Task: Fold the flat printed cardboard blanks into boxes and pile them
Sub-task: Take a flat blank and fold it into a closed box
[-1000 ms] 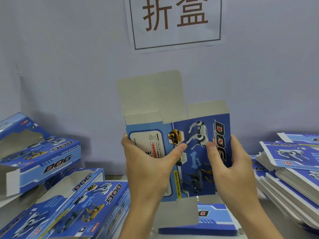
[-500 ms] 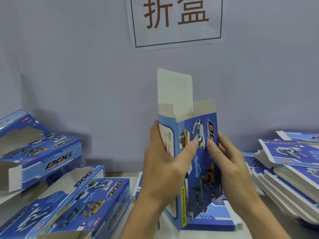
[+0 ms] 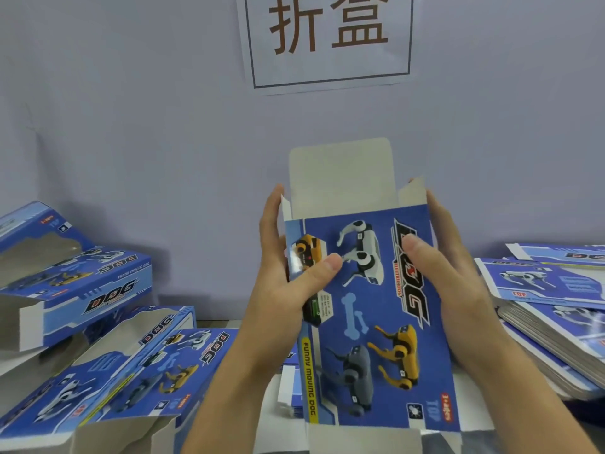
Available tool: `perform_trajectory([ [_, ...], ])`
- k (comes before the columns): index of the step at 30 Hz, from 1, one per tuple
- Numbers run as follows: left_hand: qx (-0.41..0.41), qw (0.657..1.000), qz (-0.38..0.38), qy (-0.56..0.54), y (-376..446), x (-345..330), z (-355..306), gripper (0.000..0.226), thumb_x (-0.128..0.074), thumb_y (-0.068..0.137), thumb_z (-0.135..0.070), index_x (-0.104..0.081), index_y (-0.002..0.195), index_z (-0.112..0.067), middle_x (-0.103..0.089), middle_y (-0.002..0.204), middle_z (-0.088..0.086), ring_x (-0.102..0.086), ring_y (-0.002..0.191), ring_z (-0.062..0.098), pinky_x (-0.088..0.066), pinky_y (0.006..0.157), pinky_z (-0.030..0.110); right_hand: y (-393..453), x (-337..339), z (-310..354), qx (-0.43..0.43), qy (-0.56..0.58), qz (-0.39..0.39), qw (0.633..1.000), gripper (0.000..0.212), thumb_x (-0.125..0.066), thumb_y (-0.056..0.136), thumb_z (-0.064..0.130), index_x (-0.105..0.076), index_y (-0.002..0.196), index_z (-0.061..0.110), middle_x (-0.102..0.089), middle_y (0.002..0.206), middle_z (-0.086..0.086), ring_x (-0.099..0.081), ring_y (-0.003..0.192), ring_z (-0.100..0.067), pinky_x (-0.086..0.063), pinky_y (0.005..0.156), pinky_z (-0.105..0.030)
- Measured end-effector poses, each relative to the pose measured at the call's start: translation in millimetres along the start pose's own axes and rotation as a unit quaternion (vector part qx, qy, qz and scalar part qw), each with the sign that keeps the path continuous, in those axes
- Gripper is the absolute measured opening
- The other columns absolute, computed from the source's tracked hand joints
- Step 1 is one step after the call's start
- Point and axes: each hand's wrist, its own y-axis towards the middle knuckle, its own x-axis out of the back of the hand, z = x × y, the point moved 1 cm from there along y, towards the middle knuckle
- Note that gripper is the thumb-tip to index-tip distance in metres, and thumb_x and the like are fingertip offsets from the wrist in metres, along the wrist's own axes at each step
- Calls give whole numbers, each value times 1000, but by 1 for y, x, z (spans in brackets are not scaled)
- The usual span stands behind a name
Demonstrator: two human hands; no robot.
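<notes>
At nine o'clock, folded boxes [image 3: 98, 290] lie in a loose pile on the desk [image 3: 216, 319], several with end flaps unclosed; a careless drop there could topple or crush them. At centre, the box in hand [image 3: 370, 316] is held upright above the desk, squared into a sleeve, printed front toward the wearer. The left hand [image 3: 288, 276] is closed on its left edge, thumb pressed on the front panel; the right hand [image 3: 455, 280] grips the right edge likewise. The top tuck flap [image 3: 340, 178] stands unfolded at twelve o'clock, side flaps also up, and a bottom flap [image 3: 366, 437] hangs loose. Judged risks: thumb pressure creasing the panel, the sleeve collapsing flat, or the tuck flap buckling if pushed before the side flaps. At three o'clock, the flat blanks [image 3: 550, 309] lean unevenly and could slide.
</notes>
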Motion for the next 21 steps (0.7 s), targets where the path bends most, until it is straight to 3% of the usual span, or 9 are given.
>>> perform_trajectory([
  [2, -21, 1000, -14, 10, 1, -3, -5, 77, -69, 85, -26, -30, 141, -62, -61, 130, -17, -60, 123, 7, -54, 96, 26, 0, -3, 1, 6, -30, -9, 999, 59, -59, 89, 39, -39, 143, 51, -67, 123, 18, -67, 111, -10, -57, 77, -20],
  [4, -32, 999, -33, 12, 0, -10, -8, 75, -73, 84, -36, -31, 143, -56, -66, 123, -12, -65, 116, 8, -56, 87, 21, 0, -5, 2, 2, -52, -13, 999, 60, -59, 87, 43, -37, 141, 58, -68, 124, 14, -68, 110, -14, -59, 77, -26],
  [7, -57, 993, -97, 44, -2, -19, -11, 74, -76, 78, -39, -39, 141, -47, -67, 127, -11, -68, 111, 12, -61, 83, 34, -2, -5, 2, -7, -76, -24, 997, 57, -57, 88, 44, -35, 137, 65, -71, 118, 10, -69, 109, -19, -59, 81, -36],
  [10, -76, 990, -105, 55, -5, -22, -14, 62, -74, 81, -33, -46, 136, -43, -70, 121, -7, -71, 107, 15, -62, 80, 37, -3, -4, 2, -3, -96, -20, 995, 58, -55, 90, 44, -32, 140, 63, -71, 116, 20, -57, 127, -12, -56, 87, -28],
  [12, -74, 989, -109, 62, -9, -22, -16, 54, -74, 82, -35, -51, 130, -42, -71, 117, -4, -72, 104, 19, -62, 80, 42, -4, -5, 4, -8, -93, -8, 996, 55, -55, 95, 41, -34, 144, 56, -69, 120, 19, -56, 128, -12, -55, 89, -29],
  [17, -44, 984, -137, 102, -18, -21, -20, 29, -75, 77, -44, -55, 98, -41, -70, 85, 10, -75, 76, 27, -62, 61, 48, -8, -13, 17, -43, -72, 17, 996, 37, -48, 102, 18, -53, 133, 38, -71, 112, 0, -74, 90, -19, -59, 63, -26],
  [19, -36, 986, -131, 98, -18, -20, -21, 30, -75, 77, -41, -52, 96, -38, -73, 83, 2, -75, 74, 21, -61, 54, 34, -10, -15, 25, -43, -93, 18, 995, 29, -47, 104, 16, -56, 124, 34, -71, 100, -2, -72, 77, -16, -56, 57, -25],
  [21, -31, 988, -124, 91, -19, -21, -22, 35, -76, 75, -40, -51, 99, -35, -73, 84, -2, -76, 74, 17, -57, 53, 24, -11, -18, 34, -54, -102, 22, 993, 22, -49, 98, 28, -56, 118, 35, -68, 97, -13, -68, 76, -32, -58, 57, -36],
])
